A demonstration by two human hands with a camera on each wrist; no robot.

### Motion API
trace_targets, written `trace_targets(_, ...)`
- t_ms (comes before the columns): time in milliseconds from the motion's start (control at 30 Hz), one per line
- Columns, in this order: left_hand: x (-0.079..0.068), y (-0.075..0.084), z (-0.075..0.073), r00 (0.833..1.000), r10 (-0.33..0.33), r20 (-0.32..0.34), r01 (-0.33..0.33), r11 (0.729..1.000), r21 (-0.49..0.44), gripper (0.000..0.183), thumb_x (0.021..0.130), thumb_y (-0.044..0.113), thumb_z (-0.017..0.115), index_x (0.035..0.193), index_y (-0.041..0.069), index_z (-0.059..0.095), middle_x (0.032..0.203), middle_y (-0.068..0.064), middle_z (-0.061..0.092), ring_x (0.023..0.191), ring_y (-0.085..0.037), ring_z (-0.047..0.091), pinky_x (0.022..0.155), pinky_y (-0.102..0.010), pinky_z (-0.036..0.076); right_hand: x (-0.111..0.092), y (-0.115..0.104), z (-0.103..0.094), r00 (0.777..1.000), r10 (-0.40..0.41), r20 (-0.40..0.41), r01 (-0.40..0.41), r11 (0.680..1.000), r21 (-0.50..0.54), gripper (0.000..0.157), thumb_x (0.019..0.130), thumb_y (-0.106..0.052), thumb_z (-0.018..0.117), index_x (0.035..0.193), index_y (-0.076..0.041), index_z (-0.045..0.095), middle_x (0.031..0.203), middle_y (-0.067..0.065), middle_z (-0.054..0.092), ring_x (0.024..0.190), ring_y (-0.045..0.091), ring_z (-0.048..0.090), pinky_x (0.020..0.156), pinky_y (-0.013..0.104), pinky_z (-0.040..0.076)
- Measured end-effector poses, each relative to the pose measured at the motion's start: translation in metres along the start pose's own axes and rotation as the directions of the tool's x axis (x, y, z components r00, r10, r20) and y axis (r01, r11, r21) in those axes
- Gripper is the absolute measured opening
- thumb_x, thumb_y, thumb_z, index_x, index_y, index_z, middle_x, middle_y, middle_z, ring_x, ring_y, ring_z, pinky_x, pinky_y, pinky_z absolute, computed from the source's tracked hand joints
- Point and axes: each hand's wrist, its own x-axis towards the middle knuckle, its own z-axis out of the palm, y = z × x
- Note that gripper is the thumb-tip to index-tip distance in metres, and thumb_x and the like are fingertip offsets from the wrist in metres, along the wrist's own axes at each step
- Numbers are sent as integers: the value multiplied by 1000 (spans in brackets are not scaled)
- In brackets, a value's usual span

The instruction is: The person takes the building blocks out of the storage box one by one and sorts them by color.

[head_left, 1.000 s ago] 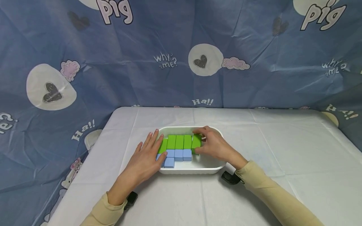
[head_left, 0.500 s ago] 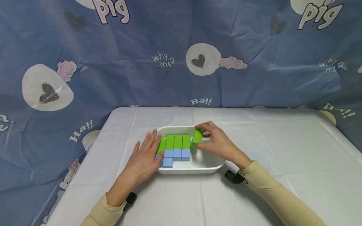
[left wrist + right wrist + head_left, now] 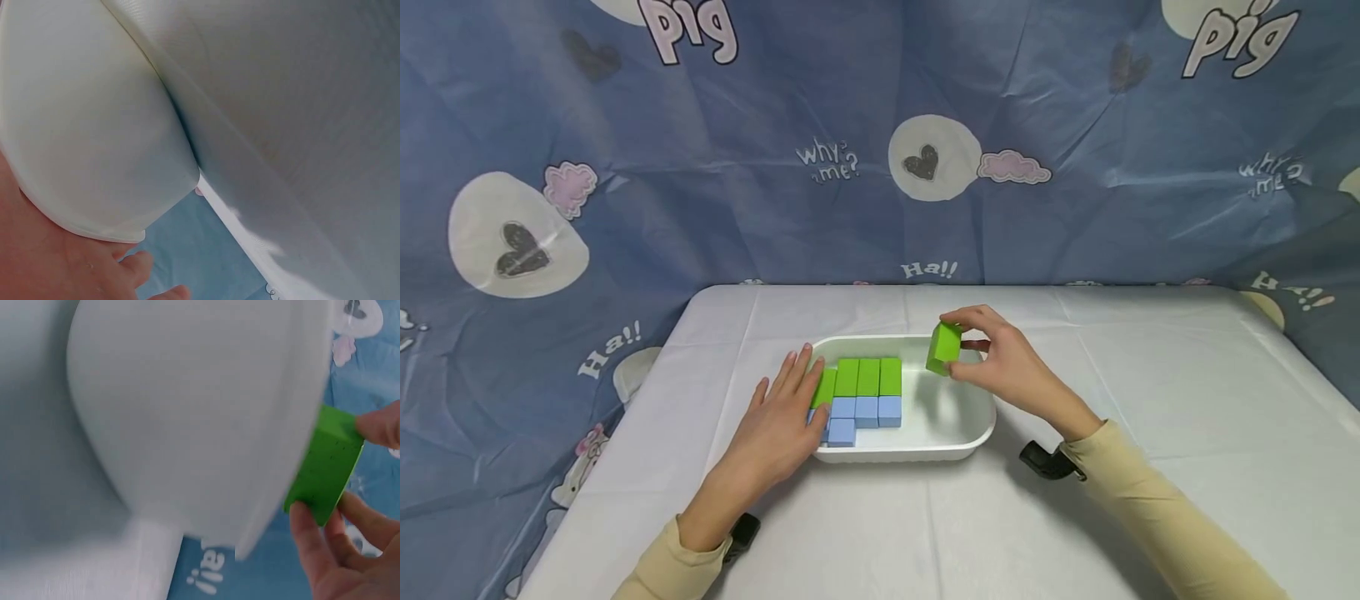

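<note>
My right hand (image 3: pixel 1011 362) pinches a green block (image 3: pixel 943 347) between thumb and fingers, above the right part of a white tray (image 3: pixel 887 455). In the right wrist view the same green block (image 3: pixel 328 464) shows past the tray's rim, thumb on one end and fingertips at the other. My left hand (image 3: pixel 778 421) rests over the tray's left edge with its fingers extended, partly covering the leftmost blocks. Inside the tray, a row of green blocks (image 3: pixel 868 377) lies behind several blue blocks (image 3: pixel 867 410). The left wrist view shows the tray's outer wall (image 3: pixel 94 125) and part of the hand.
The tray stands on a table with a white cloth (image 3: pixel 1150 375). Behind it hangs a blue printed curtain (image 3: pixel 760 100). Dark devices are strapped under both wrists, one of them a black wrist camera (image 3: pixel 1047 461).
My right hand has lifted the green block from the right end of the green row and carried it up and to the right. The left hand has stayed at the tray's left edge.
</note>
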Motion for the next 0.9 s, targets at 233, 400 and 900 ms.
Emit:
trace_targets(233,0,0,0,1000,-2,-5,2,1000,-8,62,101,30,46,155,4,29,163,-12,12,149,-29,8,112,-63,15,-6,5,-29,1000,-10,4,10,1000,25,56,80,7,71,132,-6,58,129,4,53,115,19,53,96,28,48)
trace_targets(400,0,-1,1,1000,-1,-6,1,1000,-11,62,101,31,44,155,4,28,163,-12,11,150,-29,8,112,-63,14,-12,18,-49,1000,-10,16,10,1000,-5,56,81,5,72,132,-12,59,132,1,52,116,16,52,97,26,47)
trace_targets(900,-1,-1,1,1000,1,-10,-1,1000,-11,62,101,30,46,155,5,29,163,-11,12,149,-28,8,112,-63,15,-25,54,-76,993,16,120,-12,999,-32,54,81,7,71,132,-6,59,131,5,53,117,19,50,97,28,47)
